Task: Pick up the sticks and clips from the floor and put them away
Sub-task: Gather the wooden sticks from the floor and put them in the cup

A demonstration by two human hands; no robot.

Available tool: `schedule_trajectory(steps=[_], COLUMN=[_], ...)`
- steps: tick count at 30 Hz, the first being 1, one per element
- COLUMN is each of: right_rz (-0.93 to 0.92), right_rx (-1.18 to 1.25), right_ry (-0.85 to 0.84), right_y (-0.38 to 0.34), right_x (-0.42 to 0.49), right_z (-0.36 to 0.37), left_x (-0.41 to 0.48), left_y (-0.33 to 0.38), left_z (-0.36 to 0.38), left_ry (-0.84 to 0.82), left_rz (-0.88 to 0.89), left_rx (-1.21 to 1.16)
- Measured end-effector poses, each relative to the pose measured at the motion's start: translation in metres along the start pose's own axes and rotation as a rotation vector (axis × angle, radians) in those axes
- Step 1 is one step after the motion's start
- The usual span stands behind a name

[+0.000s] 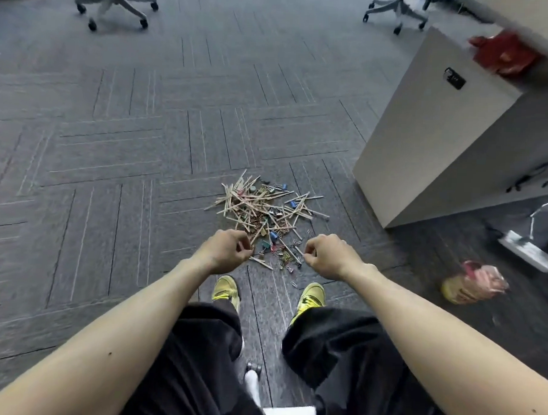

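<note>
Sticks (254, 206) and clips (273, 243) lie in one mixed heap on the carpeted floor (112, 170), at 12 o'clock from the person's yellow shoes (226, 291). The sticks are thin, straight and of pale wood. They cross one another with no shared long axis and mass toward the heap's 12 o'clock half. The clips, small and coloured with some of bare wire, gather toward its 6 o'clock edge, and a few strays lie apart nearer the shoes.

The left hand (226, 252) is at the heap's 7 o'clock edge and the right hand (328, 255) at its 5 o'clock edge. Each is knuckles-up with fingers curled toward the thumb; whether either pinches an item or holds nothing cannot be told from this view. Neither hand is clearly nearer. The heap lies between and just beyond both, so the nearest pieces are clips.

Judged from this layout, nothing has yet been put away, and no container for the pieces can be identified. The floor is grey short-pile carpet tile with line patterns, and thin wire clips may be awkward to lift from it. A pale cabinet (440, 135) stands at 2 o'clock of the heap.
</note>
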State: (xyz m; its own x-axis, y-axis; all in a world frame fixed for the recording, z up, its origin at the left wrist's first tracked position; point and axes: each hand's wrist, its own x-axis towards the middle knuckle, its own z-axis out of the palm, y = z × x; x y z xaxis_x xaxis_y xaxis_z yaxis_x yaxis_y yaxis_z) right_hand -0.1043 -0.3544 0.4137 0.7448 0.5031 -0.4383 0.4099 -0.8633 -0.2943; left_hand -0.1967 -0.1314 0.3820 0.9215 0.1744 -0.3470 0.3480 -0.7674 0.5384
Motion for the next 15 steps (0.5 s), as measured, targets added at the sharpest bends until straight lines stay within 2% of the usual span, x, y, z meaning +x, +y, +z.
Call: schedule_trajectory(steps=[5, 9, 15], right_rz=[0.051, 0.079, 0.062], right_rx=[0.000, -0.002, -0.088], right_ry=[-0.053, -0.095, -0.196], right_y=[0.031, 0.057, 0.088], right_x=[0.061, 0.120, 0.201], right_z=[0.026, 0.043, 0.072], left_x=[0.057, 0.120, 0.210], left_y=[-0.023, -0.047, -0.067], left_z=[0.022, 0.027, 0.064], left_ry=[-0.104, -0.108, -0.259], left_rz=[-0.043, -0.084, -0.046], left_rx=[0.045, 0.104, 0.288])
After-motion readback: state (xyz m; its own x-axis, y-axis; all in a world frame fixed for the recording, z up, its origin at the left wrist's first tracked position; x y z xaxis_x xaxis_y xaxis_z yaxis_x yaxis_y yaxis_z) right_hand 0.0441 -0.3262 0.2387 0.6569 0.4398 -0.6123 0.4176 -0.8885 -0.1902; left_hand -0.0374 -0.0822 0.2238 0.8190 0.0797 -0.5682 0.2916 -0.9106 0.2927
